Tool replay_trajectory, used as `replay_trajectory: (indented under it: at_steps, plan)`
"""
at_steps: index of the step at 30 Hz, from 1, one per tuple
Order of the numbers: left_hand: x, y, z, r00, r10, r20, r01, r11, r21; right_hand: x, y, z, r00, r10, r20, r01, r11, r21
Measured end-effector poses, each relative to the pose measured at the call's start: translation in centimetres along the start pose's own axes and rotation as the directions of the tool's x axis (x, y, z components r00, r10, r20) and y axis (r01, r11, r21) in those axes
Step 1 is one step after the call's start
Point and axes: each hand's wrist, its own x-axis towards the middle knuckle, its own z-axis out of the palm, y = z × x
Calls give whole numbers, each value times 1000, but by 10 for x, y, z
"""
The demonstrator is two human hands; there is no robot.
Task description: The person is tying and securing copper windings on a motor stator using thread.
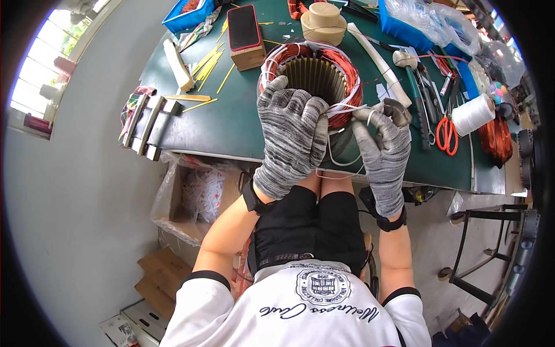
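A motor stator (315, 75) stands at the near edge of the bench, its slotted inner wall ringed by red-brown copper windings (351, 72) bound with white cord. My left hand (292, 136), in a grey knitted glove, is closed over the near left rim of the stator, fingers bent against the windings. At the near right side, my gloved right hand (384, 153) pinches a white cord (340, 163) between thumb and fingers. A loop of that cord hangs past the bench edge between my hands. White sleeved leads lie between my fingertips.
Left are a phone on a wooden block (245, 37), yellow strips (209, 65) and metal bars (151, 124). A cream round block (324, 24) stands behind the stator. To the right lie a mallet (413, 87), red scissors (446, 136), a white thread spool (474, 114) and blue bins (404, 29).
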Motion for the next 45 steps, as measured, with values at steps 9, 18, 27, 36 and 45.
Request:
replay_trajectory:
  at_steps: [9, 18, 27, 36, 45]
  plan:
    - [-1, 0, 4, 998, -27, -56, 30, 999, 46, 38, 3, 2, 995, -47, 91, 52, 997, -59]
    - [1, 1, 9, 994, -47, -101, 50, 998, 35, 25, 4, 8, 970, 48, 236, -130, 930, 343]
    - [0, -2, 8, 994, -43, -98, 46, 999, 25, 49, -5, 1, 948, 82, 308, -133, 980, 147]
    - [1, 3, 4, 997, -76, -24, 77, 996, 41, 69, 14, -9, 856, -280, 434, 381, 910, -165]
    - [3, 2, 4, 998, -58, -35, 60, 997, 51, 88, 10, -24, 717, -318, 621, 498, 857, -136]
